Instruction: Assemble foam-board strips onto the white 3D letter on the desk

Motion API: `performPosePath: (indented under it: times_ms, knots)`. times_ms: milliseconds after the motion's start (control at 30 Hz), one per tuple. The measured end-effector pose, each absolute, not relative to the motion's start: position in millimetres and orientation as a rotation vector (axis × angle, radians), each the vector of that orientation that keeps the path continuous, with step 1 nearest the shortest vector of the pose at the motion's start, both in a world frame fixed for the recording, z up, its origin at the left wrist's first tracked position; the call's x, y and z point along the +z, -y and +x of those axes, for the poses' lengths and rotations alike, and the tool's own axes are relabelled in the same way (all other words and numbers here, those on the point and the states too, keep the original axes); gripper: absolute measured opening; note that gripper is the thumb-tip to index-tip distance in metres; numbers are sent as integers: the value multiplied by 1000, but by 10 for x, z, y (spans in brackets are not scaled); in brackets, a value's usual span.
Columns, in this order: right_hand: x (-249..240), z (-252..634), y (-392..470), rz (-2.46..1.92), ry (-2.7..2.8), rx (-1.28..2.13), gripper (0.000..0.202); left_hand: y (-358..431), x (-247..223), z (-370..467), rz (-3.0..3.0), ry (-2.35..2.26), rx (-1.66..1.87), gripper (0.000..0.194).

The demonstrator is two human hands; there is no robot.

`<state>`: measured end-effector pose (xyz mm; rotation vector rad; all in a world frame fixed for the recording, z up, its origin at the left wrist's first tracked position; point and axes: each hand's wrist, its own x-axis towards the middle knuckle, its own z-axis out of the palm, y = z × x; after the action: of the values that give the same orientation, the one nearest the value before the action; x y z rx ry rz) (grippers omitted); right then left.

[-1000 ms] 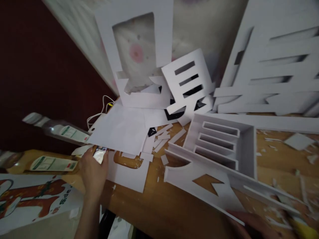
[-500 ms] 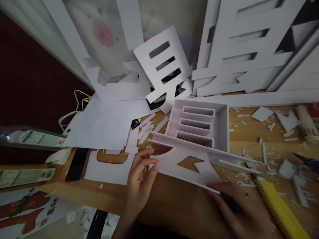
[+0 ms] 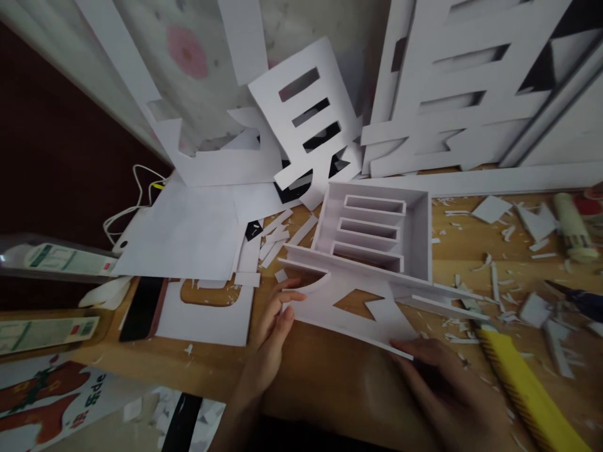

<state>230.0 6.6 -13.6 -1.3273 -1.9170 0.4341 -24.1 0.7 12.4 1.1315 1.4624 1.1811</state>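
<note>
A white foam board model (image 3: 372, 342) lies in front of me, its flat near part cut with an arrow-shaped opening and a curved slot. Behind that part rises an open box (image 3: 417, 238) with three long slotted frames inside. My left hand (image 3: 273, 326) has its curled fingers and thumb at the model's left edge, closed on it. At the near right corner, my right hand (image 3: 447, 386) pinches the board's edge between thumb and fingers; part of this hand is dark and blurred.
A yellow utility knife (image 3: 522, 383) lies to the right, near scattered white offcuts (image 3: 534, 311) and a dark-handled tool (image 3: 584, 301). Cut white sheets (image 3: 301, 107) lean at the back. On the left are a phone (image 3: 141, 311), a blank sheet (image 3: 183, 232) and a white cable (image 3: 136, 201).
My left hand has moved slightly forward, its fingers now at the model's left edge. The right hand keeps its pinch on the corner. The view has shifted slightly.
</note>
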Motion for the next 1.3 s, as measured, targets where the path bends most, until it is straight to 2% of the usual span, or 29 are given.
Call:
performPosePath:
  times_ms: [100,233,333,433,567,700,900,1067,1300]
  knots:
    - [-125,2282,-83,-1318,1924,423,15,21,143,-313,1179,-1375,1133,18]
    - [-131,2279,-70,-1290,1903,571,9,57,128,-323,1481,-1534,1073,29]
    - [-105,2279,-50,-1252,1894,661,16,60,132,-256,1671,-1641,1190,35]
    - [-87,2285,-28,-1250,1866,726,19,33,214,-161,1961,-1735,1273,33]
    - [-112,2307,-3,-1290,1801,745,22,-37,365,1,2352,-1677,1038,26]
    - [-132,2343,58,-1421,1741,597,27,-110,439,199,2404,-1579,858,15]
    - [-185,2370,227,-1470,1810,411,21,-181,425,378,2430,-1417,663,5]
    - [-269,2351,249,-1444,1814,423,24,-199,402,402,2435,-1375,609,5]
    - [-229,2356,238,-1450,1788,426,24,-214,376,423,2521,-1366,601,16]
